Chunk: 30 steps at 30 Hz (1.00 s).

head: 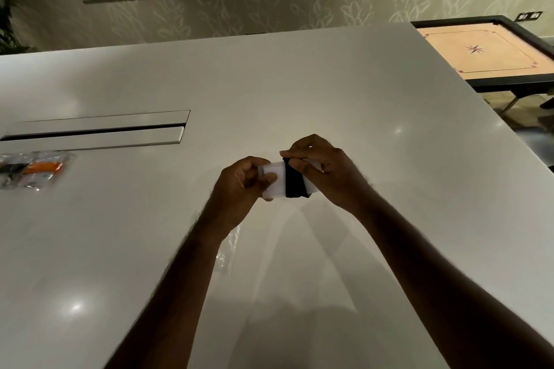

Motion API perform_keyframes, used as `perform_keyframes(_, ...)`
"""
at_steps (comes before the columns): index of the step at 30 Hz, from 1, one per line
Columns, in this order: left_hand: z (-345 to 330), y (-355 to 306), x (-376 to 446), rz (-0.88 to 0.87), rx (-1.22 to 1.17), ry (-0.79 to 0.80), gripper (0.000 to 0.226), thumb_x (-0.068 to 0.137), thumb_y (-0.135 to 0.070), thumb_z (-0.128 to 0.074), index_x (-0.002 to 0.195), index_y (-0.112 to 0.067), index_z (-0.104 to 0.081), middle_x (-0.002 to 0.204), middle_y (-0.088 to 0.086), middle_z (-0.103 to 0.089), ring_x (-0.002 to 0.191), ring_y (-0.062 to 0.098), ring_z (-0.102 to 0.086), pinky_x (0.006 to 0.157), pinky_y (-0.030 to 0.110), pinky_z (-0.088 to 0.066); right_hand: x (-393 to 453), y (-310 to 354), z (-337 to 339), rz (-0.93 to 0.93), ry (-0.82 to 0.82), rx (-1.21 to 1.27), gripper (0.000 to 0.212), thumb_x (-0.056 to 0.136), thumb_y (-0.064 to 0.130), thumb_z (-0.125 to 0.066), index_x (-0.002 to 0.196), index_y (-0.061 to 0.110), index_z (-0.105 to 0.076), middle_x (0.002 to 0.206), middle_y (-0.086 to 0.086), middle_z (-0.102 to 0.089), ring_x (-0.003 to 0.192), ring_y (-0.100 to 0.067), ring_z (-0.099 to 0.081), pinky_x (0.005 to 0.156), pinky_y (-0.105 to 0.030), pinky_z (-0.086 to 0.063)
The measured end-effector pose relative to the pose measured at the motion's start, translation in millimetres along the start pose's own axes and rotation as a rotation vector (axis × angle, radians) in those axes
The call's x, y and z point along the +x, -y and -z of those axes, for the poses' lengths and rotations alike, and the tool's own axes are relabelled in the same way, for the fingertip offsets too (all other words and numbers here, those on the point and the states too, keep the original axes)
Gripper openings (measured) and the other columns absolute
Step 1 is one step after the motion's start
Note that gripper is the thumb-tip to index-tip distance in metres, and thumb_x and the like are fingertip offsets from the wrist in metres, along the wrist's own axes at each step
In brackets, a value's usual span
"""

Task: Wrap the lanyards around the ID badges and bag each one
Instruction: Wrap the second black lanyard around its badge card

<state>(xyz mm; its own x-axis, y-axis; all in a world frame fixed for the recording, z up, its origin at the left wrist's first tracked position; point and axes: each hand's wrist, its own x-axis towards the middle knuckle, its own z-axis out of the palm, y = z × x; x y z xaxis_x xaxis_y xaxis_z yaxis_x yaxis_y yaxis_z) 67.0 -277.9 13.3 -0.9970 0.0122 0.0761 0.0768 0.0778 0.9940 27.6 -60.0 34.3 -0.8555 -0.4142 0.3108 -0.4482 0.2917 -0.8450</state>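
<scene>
At the centre of the frame, the left hand (239, 181) curls its fingers and thumb round the left end of a white ID badge (274, 178). The right hand (325, 171) pinches the black lanyard (293, 181) wound round the badge's right half. Bagged badges (30, 169) lie at the left edge on the white table (299, 84).
</scene>
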Motion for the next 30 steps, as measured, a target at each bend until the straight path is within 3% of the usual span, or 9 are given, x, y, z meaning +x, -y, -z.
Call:
perform_keyframes(4, -1.8, 0.2, -2.0, 0.001, -0.070, -0.036, 0.019, 0.086, -0.016, -0.073, 0.103, -0.010, -0.068, 0.088, -0.002, -0.073, 0.081, 0.018, -0.068, 0.064, 0.034, -0.061, 0.3, 3.7, 1.0, -0.014, -0.040, 0.030, 0.026, 0.100, 0.012, -0.069, 0.122, 0.024, -0.078, 0.113, 0.013, -0.072, 0.110, -0.002, -0.065, 0.084, -0.010, -0.046)
perform_keyframes(8, -1.7, -0.8, -5.1, 0.012, -0.097, -0.040, 0.020, 0.088, -0.012, -0.074, 0.106, -0.005, -0.067, 0.090, 0.001, -0.072, 0.084, 0.021, -0.068, 0.066, 0.037, -0.063, -0.2, 1.1, 1.1, -0.042, -0.052, 0.051, 0.022, 0.096, 0.016, -0.074, 0.116, 0.025, -0.078, 0.116, 0.016, -0.076, 0.113, -0.010, -0.070, 0.091, -0.033, -0.058)
perform_keyframes(10, -2.7, 0.5, -5.6, 0.017, -0.094, -0.038, 0.017, 0.093, -0.005, -0.073, 0.108, -0.002, -0.065, 0.091, 0.002, -0.072, 0.087, 0.022, -0.067, 0.067, 0.037, -0.063, -1.2, -0.9, 0.2, -0.058, -0.075, 0.060, 0.020, 0.094, 0.017, -0.077, 0.113, 0.024, -0.079, 0.113, 0.015, -0.078, 0.109, -0.010, -0.071, 0.091, -0.034, -0.059)
perform_keyframes(14, -6.1, -1.1, -9.7, 0.002, -0.018, -0.056, 0.021, 0.093, -0.014, -0.071, 0.113, -0.013, -0.065, 0.101, -0.005, -0.073, 0.093, 0.014, -0.068, 0.078, 0.036, -0.059, -1.0, -4.2, -1.9, -0.066, -0.103, 0.097, 0.019, 0.093, 0.014, -0.079, 0.111, 0.021, -0.081, 0.110, 0.011, -0.080, 0.107, -0.008, -0.073, 0.091, -0.025, -0.058)
perform_keyframes(18, -10.0, -8.9, -14.4, -0.126, 0.196, -0.077, 0.031, 0.100, -0.019, -0.069, 0.126, -0.033, -0.060, 0.118, -0.020, -0.069, 0.110, 0.005, -0.067, 0.082, 0.020, -0.056, -1.2, -5.3, -4.5, -0.067, -0.100, 0.066, 0.021, 0.094, 0.012, -0.078, 0.112, 0.023, -0.080, 0.111, 0.010, -0.078, 0.105, -0.008, -0.072, 0.089, -0.020, -0.056)
perform_keyframes(21, -16.6, -14.8, -16.0, -0.251, 0.355, -0.160, 0.023, 0.100, -0.022, -0.069, 0.121, -0.031, -0.066, 0.116, -0.019, -0.071, 0.109, 0.004, -0.066, 0.080, 0.014, -0.054, -1.5, -5.5, -7.2, -0.077, -0.074, 0.051, 0.023, 0.093, 0.014, -0.078, 0.112, 0.026, -0.079, 0.110, 0.012, -0.077, 0.105, -0.007, -0.071, 0.087, -0.016, -0.054)
perform_keyframes(23, -19.9, -16.1, -15.5, -0.242, 0.373, -0.210, 0.015, 0.100, -0.021, -0.069, 0.113, -0.028, -0.072, 0.109, -0.019, -0.073, 0.104, 0.002, -0.067, 0.077, 0.013, -0.052, -1.5, -3.3, -7.5, -0.079, -0.059, 0.086, 0.026, 0.091, 0.014, -0.080, 0.112, 0.030, -0.077, 0.110, 0.015, -0.077, 0.105, -0.004, -0.071, 0.086, -0.013, -0.054)
perform_keyframes(26, -22.3, -15.2, -14.1, -0.181, 0.342, -0.222, 0.012, 0.100, -0.020, -0.069, 0.109, -0.024, -0.076, 0.102, -0.018, -0.076, 0.098, 0.000, -0.069, 0.078, 0.012, -0.051, -1.3, 0.3, -4.0, -0.049, -0.065, 0.114, 0.031, 0.089, 0.019, -0.082, 0.113, 0.036, -0.072, 0.113, 0.018, -0.075, 0.106, -0.009, -0.072, 0.086, -0.022, -0.058)
perform_keyframes(30, -21.0, -13.4, -11.3, -0.099, 0.308, -0.175, 0.013, 0.100, -0.026, -0.069, 0.111, -0.027, -0.075, 0.101, -0.019, -0.076, 0.093, 0.003, -0.070, 0.074, 0.011, -0.052, -0.8, 2.6, -2.7, -0.063, -0.064, 0.121, 0.037, 0.088, 0.026, -0.082, 0.113, 0.046, -0.063, 0.125, 0.019, -0.069, 0.097, -0.015, -0.074, 0.072, -0.034, -0.064)
